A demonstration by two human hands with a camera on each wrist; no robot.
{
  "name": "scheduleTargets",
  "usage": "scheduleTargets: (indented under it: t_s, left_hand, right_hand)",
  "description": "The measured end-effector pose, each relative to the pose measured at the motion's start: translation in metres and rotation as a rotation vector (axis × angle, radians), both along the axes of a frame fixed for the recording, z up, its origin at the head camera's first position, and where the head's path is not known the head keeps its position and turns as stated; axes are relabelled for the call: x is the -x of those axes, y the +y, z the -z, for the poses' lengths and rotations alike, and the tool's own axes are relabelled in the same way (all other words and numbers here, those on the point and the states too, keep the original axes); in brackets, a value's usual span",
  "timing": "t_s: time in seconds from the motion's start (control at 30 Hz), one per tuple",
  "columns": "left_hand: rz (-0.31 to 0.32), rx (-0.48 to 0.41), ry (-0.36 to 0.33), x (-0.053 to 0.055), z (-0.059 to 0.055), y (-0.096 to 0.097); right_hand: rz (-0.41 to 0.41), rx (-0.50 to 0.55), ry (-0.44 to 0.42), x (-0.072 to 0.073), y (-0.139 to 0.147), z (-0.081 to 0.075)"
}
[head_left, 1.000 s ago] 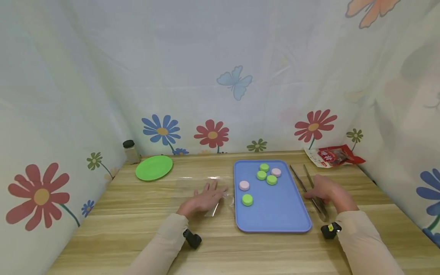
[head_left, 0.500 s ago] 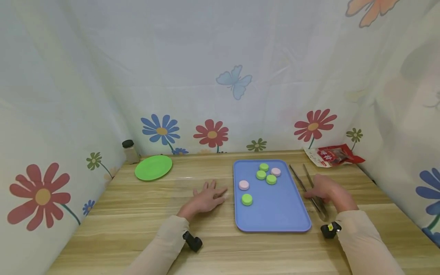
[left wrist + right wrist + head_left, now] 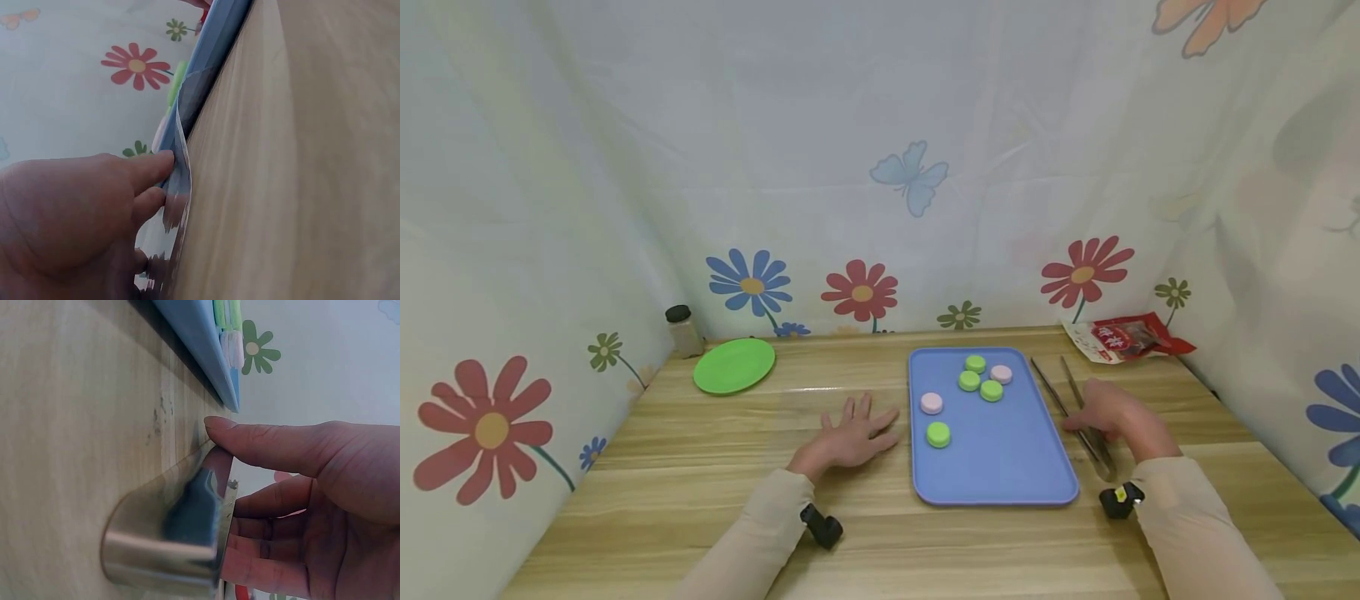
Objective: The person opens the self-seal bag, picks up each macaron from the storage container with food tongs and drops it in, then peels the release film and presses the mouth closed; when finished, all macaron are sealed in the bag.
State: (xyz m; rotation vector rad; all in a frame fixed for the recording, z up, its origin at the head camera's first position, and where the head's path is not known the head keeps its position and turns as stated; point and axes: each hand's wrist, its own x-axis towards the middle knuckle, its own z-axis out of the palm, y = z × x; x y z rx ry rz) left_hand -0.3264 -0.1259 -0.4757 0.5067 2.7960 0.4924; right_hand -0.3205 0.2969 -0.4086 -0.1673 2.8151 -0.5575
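Note:
My left hand (image 3: 848, 437) lies palm down with fingers spread on a flat sheet or bag of clear plastic (image 3: 801, 412), left of the blue tray (image 3: 1022, 458). In the left wrist view, the clear film (image 3: 177, 215) curls up slightly beside the fingertips. Right of the tray, my right hand (image 3: 1112, 411) holds metal tongs (image 3: 1103, 468) that lie on the table. The right wrist view has the thumb on one side of the tongs (image 3: 159, 544) and the fingers on the other. Green (image 3: 938, 435) and pink (image 3: 932, 403) macaron-like rounds sit on the tray.
A green plate (image 3: 734, 366) lies at the back left, beside a black-capped jar (image 3: 684, 333). At the back right is a red and white snack packet (image 3: 1127, 338). A flower-printed curtain (image 3: 790, 167) encloses the wooden table (image 3: 865, 546) behind and at both sides.
The clear plastic under my left hand lies flatter, and its bright glints have mostly gone. The left thumb and fingers have shifted slightly. My right hand and the tongs stay put.

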Motion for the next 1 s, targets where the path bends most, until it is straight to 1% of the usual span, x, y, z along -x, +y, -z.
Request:
scheduleTargets:
  t_s: [0.07,0.1,0.23,0.4,0.53,0.7,1.0]
  left_hand:
    - [0.002,-0.002,-0.002,-0.005,-0.007,0.001]
    - [0.001,-0.008,-0.009,-0.008,-0.012,0.003]
    - [0.009,-0.016,0.002,-0.01,-0.016,0.002]
    - [0.03,-0.018,0.018,-0.009,-0.014,-0.002]
    - [0.036,-0.037,0.013,-0.009,-0.015,-0.003]
    - [0.03,-0.037,0.021,-0.01,-0.017,-0.003]
    - [-0.001,-0.064,0.038,-0.007,-0.013,-0.003]
  right_hand:
    - [0.001,0.005,0.002,0.0,0.0,0.0]
    - [0.001,0.006,0.002,0.0,0.0,0.0]
    - [0.001,0.004,-0.002,0.001,0.0,0.0]
    - [0.003,-0.002,-0.011,0.001,0.0,-0.001]
    - [0.006,-0.004,-0.014,0.001,0.0,-0.001]
    - [0.003,-0.007,-0.007,0.0,0.0,-0.001]
    - [-0.003,-0.009,0.001,0.002,0.0,0.0]
